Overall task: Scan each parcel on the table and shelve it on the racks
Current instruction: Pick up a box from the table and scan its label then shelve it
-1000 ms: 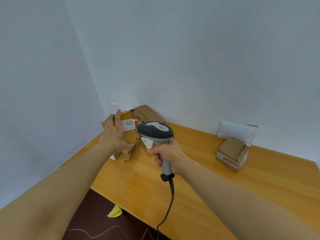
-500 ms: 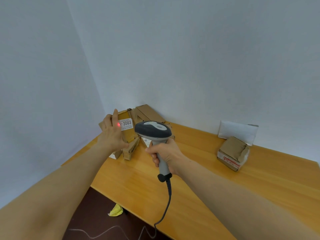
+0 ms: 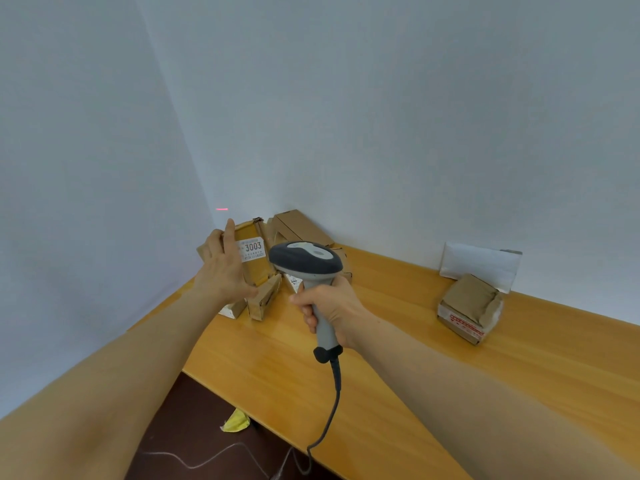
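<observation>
The left hand point(image 3: 225, 271) grips a narrow tan parcel point(image 3: 251, 252) upright above the bench point(image 3: 398, 341) corner, its white label reading 3003; the right hand point(image 3: 332, 306) clasps a grey scanner point(image 3: 306, 259) just beside it.

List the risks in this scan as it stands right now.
The grey handheld scanner throws its red line onto the wall, above the white 3003 label, so the read may fail. The left hand, gripping the yellow-taped cardboard parcel, sits against that label and might cover its code.
</observation>
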The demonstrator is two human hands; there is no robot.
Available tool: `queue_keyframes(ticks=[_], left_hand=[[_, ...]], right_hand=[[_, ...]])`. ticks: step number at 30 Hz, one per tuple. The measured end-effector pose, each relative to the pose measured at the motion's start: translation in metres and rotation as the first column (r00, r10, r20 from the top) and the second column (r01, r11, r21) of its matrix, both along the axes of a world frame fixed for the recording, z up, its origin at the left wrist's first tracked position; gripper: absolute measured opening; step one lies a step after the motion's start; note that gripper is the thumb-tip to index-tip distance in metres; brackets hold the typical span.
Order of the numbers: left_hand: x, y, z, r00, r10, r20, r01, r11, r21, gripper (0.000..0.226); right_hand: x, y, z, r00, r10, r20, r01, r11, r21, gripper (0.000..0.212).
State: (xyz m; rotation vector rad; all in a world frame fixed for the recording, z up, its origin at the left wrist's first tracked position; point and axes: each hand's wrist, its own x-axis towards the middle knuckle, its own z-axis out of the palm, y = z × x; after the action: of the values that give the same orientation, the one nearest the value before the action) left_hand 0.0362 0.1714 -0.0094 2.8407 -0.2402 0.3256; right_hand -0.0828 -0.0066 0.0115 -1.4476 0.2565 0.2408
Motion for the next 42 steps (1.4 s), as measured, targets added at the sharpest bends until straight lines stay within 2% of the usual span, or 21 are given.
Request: queue_keyframes(ticks=[12,15,17,20,24,26,29,33,35,39,42], left_hand=[[-0.009,0.002,-0.001,0.999,0.048,-0.011,-0.048,0.999,0.002,0.139],[-0.016,0.006,-0.001,0.998,0.065,-0.016,-0.065,0.997,-0.034,0.140],[-0.023,0.010,-0.005,0.995,0.090,-0.035,-0.094,0.987,-0.127,0.141],[-0.037,0.018,-0.013,0.980,0.169,-0.105,-0.196,0.909,-0.367,0.146],[-0.071,0.034,-0.030,0.927,0.281,-0.250,-0.376,0.700,-0.607,0.149],[-0.094,0.047,-0.037,0.906,0.315,-0.284,-0.423,0.621,-0.660,0.146],[-0.133,0.073,-0.044,0.907,0.300,-0.295,-0.419,0.583,-0.696,0.144],[-0.192,0.116,-0.039,0.928,0.267,-0.259,-0.372,0.628,-0.684,0.147],[-0.226,0.140,-0.035,0.933,0.282,-0.224,-0.358,0.667,-0.653,0.141],[-0.312,0.194,-0.032,0.950,0.305,-0.065,-0.285,0.765,-0.577,0.128],[-0.389,0.245,-0.032,0.930,0.368,0.013,-0.303,0.786,-0.539,0.106]], right_hand=[[0.004,0.001,-0.005,0.998,0.060,-0.012,-0.060,0.998,0.016,0.017],[0.003,0.002,-0.009,0.996,0.088,-0.010,-0.087,0.993,0.080,0.017],[0.005,0.001,-0.012,0.996,0.088,0.006,-0.088,0.984,0.153,0.014],[0.015,0.001,-0.023,0.998,0.051,-0.046,-0.039,0.969,0.245,0.011],[0.027,0.009,-0.052,0.973,0.024,-0.230,0.055,0.943,0.329,0.013],[0.027,0.022,-0.068,0.939,0.056,-0.340,0.064,0.940,0.334,0.029],[0.018,0.053,-0.081,0.881,0.168,-0.443,0.006,0.931,0.365,0.056],[-0.013,0.109,-0.080,0.793,0.352,-0.498,-0.071,0.864,0.498,0.080],[-0.032,0.144,-0.076,0.771,0.377,-0.514,-0.060,0.846,0.530,0.084],[-0.093,0.226,-0.065,0.793,0.417,-0.444,-0.102,0.810,0.578,0.050],[-0.154,0.291,-0.063,0.770,0.470,-0.431,-0.192,0.816,0.546,0.033]])
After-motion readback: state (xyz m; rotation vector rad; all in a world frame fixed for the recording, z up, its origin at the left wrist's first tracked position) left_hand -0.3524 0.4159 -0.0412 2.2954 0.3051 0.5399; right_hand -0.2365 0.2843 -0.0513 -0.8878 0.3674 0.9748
